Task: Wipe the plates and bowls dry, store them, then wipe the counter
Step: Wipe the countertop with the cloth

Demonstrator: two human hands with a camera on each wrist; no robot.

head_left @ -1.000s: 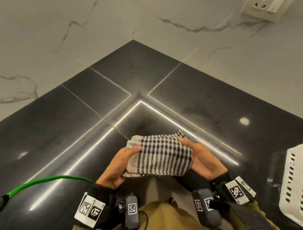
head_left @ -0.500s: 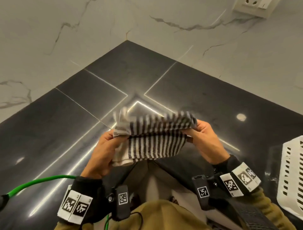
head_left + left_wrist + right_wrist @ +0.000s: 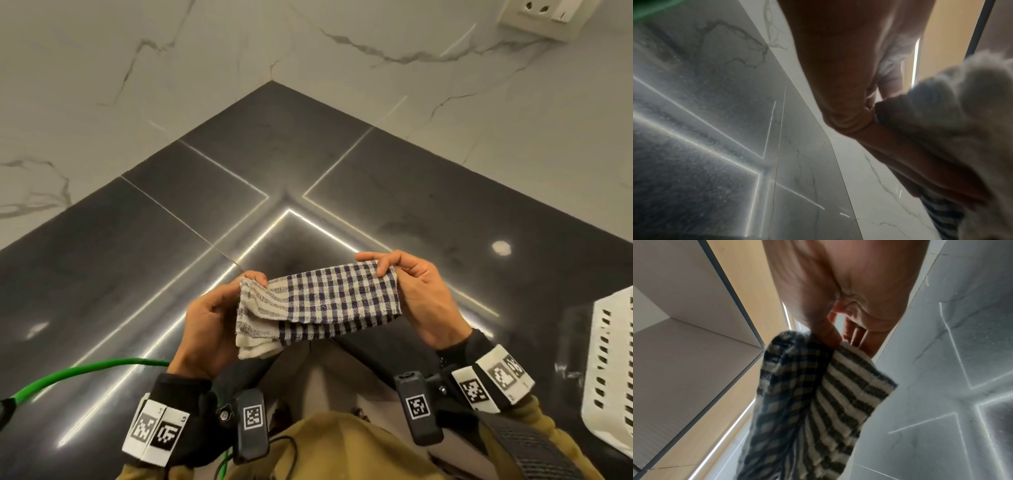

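Checked cotton is what I have between my fingers: my right hand (image 3: 423, 298) pinches one end of the folded cloth (image 3: 329, 301) with thumb on top and fingers beneath, and my left hand (image 3: 209, 325) curls round the other, striped end, thumb pressed over the bunched layers. The cloth hangs stretched between both hands, in the air above the front edge of the worktop (image 3: 394, 192), not touching it.

No plates or bowls show on the dark stone, so I judge I am readying the cloth for the wiping of the counter. To do that well I should keep the fold tidy and flat, so a broad face meets the stone, not a lump. I would lay it down near the back corner, where the two marble walls (image 3: 445, 85) meet, and draw it toward me in overlapping passes. The white basket (image 3: 613, 370) at the right edge and the green cable (image 3: 85, 371) at the left edge are worth steering clear of.
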